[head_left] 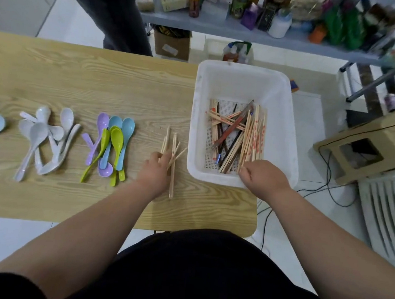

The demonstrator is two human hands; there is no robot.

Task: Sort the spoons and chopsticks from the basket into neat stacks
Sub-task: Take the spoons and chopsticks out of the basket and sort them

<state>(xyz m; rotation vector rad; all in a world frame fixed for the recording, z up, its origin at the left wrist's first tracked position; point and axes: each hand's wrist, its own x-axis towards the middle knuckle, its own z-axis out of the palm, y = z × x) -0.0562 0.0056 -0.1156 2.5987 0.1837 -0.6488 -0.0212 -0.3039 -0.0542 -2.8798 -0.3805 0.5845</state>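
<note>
At the basket's (287, 134) near edge, the right hand (265, 177) pinches chopsticks (253, 140) pointing away from it; the left hand (157, 168) grips plain chopsticks (171, 183) alongside.

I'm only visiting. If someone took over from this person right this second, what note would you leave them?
Left hand holds the plain chopsticks on the table.
Right hand pinches mixed chopsticks in the basket.
Done: white spoons and coloured spoons lie out in loose groups; no spoons show in the basket.
Left: empty the basket, sort the chopsticks, neaten every pile.
</note>
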